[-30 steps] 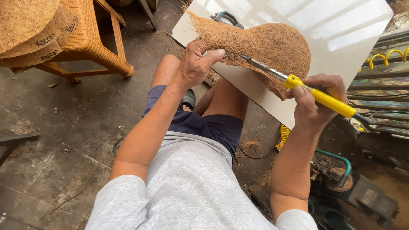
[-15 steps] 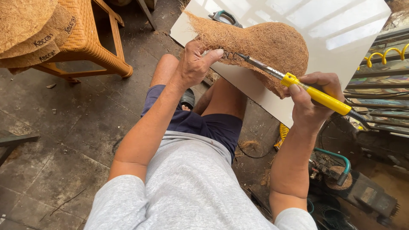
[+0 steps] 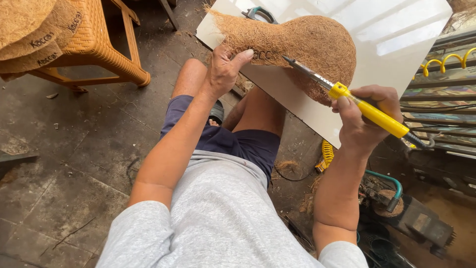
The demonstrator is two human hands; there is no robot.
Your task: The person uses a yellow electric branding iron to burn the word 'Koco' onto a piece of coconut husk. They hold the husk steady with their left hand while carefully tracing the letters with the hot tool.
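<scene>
Two hands: left [image 3: 223, 69] flat on coir piece [image 3: 302, 47], right [image 3: 364, 119] grip closed around yellow soldering iron [image 3: 372, 111].

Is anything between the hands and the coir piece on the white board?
Nothing visible. The left hand already rests on the coir piece, and the yellow-handled iron in the right hand has its tip on the fibre.

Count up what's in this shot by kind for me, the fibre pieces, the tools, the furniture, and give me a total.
Coconut-fibre pieces: 3, one under the left hand on the white board, two stacked on the stool
Yellow-handled soldering iron in the right hand: 1
White board: 1
Orange woven stool: 1
Total: 6
</scene>
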